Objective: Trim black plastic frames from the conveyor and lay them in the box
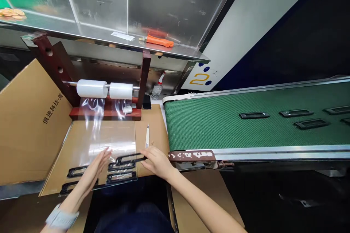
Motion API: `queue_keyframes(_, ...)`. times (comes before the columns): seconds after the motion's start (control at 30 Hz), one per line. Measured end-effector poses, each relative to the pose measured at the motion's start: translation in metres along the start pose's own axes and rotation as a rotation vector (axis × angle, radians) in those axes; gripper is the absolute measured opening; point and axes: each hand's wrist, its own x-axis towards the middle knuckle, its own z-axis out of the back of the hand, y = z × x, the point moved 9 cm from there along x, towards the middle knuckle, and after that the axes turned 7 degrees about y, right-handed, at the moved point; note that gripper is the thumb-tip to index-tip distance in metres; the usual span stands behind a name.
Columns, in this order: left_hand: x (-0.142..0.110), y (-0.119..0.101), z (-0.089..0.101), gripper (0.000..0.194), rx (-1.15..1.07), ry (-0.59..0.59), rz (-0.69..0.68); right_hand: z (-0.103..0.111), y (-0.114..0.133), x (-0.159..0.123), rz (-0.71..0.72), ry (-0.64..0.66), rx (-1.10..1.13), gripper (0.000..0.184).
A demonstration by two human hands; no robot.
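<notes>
My right hand (pixel 158 163) pinches the end of a slim black rectangular frame (pixel 128 158) between thumb and fingers. This piece is held over another black frame on clear plastic film (pixel 115 138). Just below them on the board lies one more black frame (pixel 121 177). My left hand (pixel 96 167) is flat with its fingers stretched out, holding nothing visible. It hovers over or rests beside the left-hand black frames (pixel 77 171), partly hiding them; whether it touches the film I cannot tell. A white-handled pointed tool (pixel 147 136) lies beyond my right hand.
Two film rolls (pixel 92 88) hang on a dark red stand (pixel 143 80). A green conveyor belt (pixel 202 123) on the right carries several black frames. A cardboard flap (pixel 30 127) rises at left. A spray bottle (pixel 157 89), a phone (pixel 147 102) and an orange tool (pixel 158 40) are farther back.
</notes>
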Motion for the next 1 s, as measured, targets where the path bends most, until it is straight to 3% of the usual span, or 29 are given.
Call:
queue_keyframes(0.07, 0.042, 0.010, 0.025, 0.064, 0.065, -0.170, -0.043, -0.017, -0.019, 0.004, -0.105, -0.023, 0.002, 0.033)
queue_keyframes(0.13, 0.076, 0.019, 0.037, 0.055, 0.138, -0.235, -0.054, -0.034, -0.029, 0.008, -0.162, -0.017, 0.000, 0.034)
queue_keyframes(0.27, 0.108, 0.029, 0.041, 0.027, 0.272, -0.161, -0.011, -0.061, -0.040, 0.012, -0.249, 0.017, 0.005, 0.035)
queue_keyframes(0.37, 0.111, 0.029, 0.037, 0.021, 0.308, -0.040, 0.020, -0.077, -0.045, 0.011, -0.303, 0.045, 0.004, 0.036)
queue_keyframes(0.5, 0.107, 0.028, 0.031, 0.028, 0.292, 0.068, 0.086, -0.095, -0.048, 0.012, -0.333, 0.087, 0.015, 0.036)
queue_keyframes(1.0, 0.095, 0.031, 0.021, 0.038, 0.162, 0.141, 0.180, -0.116, -0.045, 0.026, -0.303, 0.170, 0.030, 0.034)
